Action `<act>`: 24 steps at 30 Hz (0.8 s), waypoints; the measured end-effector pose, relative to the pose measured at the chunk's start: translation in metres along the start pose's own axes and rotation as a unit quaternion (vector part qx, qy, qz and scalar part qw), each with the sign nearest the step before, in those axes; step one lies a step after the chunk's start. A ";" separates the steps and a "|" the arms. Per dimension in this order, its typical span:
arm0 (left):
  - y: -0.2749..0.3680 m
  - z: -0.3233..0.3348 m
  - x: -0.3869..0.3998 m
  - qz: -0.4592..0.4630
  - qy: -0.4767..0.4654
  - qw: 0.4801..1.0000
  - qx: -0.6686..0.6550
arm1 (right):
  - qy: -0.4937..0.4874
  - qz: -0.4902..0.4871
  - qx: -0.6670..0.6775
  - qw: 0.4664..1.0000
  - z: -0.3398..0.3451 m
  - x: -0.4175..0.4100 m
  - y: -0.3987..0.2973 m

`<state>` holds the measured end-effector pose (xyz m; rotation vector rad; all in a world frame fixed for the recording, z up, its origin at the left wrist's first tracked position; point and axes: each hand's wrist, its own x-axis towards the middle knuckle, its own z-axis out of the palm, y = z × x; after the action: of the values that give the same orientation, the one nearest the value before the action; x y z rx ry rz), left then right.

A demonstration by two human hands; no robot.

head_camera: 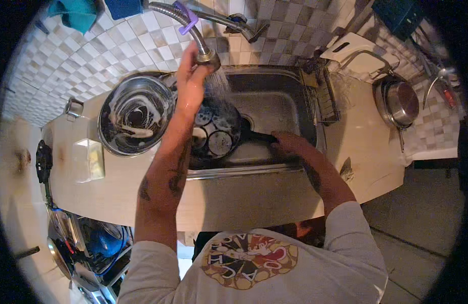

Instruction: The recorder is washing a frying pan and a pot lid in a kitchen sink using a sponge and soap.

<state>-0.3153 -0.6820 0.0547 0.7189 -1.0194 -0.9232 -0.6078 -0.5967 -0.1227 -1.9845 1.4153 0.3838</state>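
Observation:
Water sprays from the shower-type head of a flexible metal faucet, and my left hand is closed around that head. Below it, in the stainless steel sink, lies a dark pan with round wells, wet and partly under the spray. My right hand grips the pan's black handle over the right half of the basin. My left forearm covers the pan's left side. Left of that forearm, a large metal bowl coated in suds rests on the counter by the sink.
A wire rack is at the sink's right edge. Farther right are stacked metal pots and a white cutting board against the tiled wall. On the left stand a small metal cup and a clear container with something yellow.

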 end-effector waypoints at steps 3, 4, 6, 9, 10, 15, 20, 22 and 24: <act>0.014 0.008 0.006 -0.047 -0.132 0.987 0.075 | -0.015 -0.074 -0.018 0.997 -0.033 -0.010 -0.014; 0.017 0.012 0.008 -0.072 -0.136 0.982 0.110 | -0.013 -0.074 -0.020 0.997 -0.057 -0.017 -0.029; 0.030 0.027 0.007 -0.124 -0.148 0.973 0.129 | -0.012 -0.066 -0.024 0.997 -0.113 -0.027 -0.064; 0.045 0.052 0.005 -0.158 -0.149 0.972 0.095 | 0.038 -0.146 -0.077 0.986 -0.157 -0.005 -0.065; 0.045 0.049 0.006 -0.162 -0.151 0.972 0.078 | 0.041 -0.175 -0.114 0.977 -0.175 -0.006 -0.080; 0.053 0.044 0.006 -0.150 -0.174 0.968 0.104 | 0.006 -0.189 -0.198 0.962 -0.211 0.007 -0.118; 0.036 0.037 0.011 -0.074 -0.158 0.947 0.270 | 0.010 -0.115 -0.205 0.972 -0.220 -0.004 -0.163; 0.031 0.041 0.010 -0.077 -0.140 0.942 0.294 | 0.105 -0.142 -0.193 0.965 -0.209 -0.004 -0.151; 0.039 0.036 0.011 -0.110 -0.175 0.955 0.212 | 0.199 -0.172 -0.179 0.948 -0.202 -0.005 -0.143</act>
<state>-0.3345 -0.6772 0.1047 1.0676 -1.5007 -1.0602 -0.5053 -0.6986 0.0785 -2.6719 1.2514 0.0840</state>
